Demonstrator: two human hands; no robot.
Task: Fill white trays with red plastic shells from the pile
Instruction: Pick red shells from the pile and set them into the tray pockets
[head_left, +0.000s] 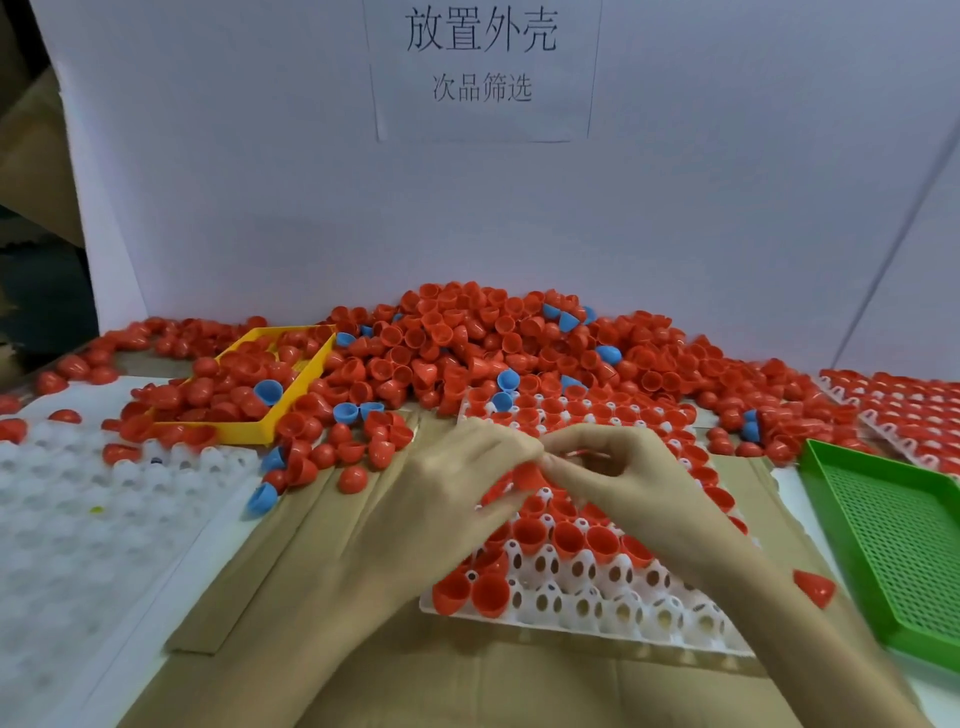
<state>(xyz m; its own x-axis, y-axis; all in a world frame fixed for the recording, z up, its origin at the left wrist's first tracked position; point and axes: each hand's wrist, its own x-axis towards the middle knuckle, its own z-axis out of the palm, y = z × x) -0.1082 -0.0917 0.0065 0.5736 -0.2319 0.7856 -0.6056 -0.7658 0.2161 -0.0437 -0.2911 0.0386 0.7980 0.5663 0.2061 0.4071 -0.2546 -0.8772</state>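
Red shell (525, 475) pinched between left hand (457, 483) and right hand (618, 478) grips, above the half-filled white tray (597, 608).

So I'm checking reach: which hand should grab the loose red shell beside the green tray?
Probably the right hand: the shell lies just outside that forearm, near the green tray.

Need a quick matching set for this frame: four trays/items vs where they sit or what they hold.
Things:
1. yellow tray
2. green mesh tray
3. white tray under the hands
4. lone red shell

Places/states:
A. right edge, no shells visible inside
B. near rows still open
C. left of the pile, holding red and blue shells
D. loose beside the green mesh tray

Pairs: 1-C, 2-A, 3-B, 4-D
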